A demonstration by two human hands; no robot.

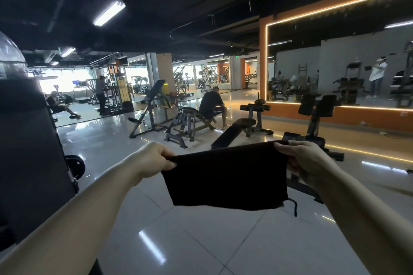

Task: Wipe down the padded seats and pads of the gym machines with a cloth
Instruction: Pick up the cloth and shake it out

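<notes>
A dark cloth hangs stretched flat in front of me, held by its two upper corners. My left hand pinches the upper left corner and my right hand pinches the upper right one. A loose thread dangles from the cloth's lower right corner. Beyond the cloth a black padded sit-up bench slopes down toward me. To its right stands a machine with two black upright pads, partly hidden by my right hand and the cloth.
A tall dark machine column with a weight plate stands close at my left. Glossy tiled floor lies below my arms. A seated person is on a bench ahead, others farther left. A mirrored orange wall runs on the right.
</notes>
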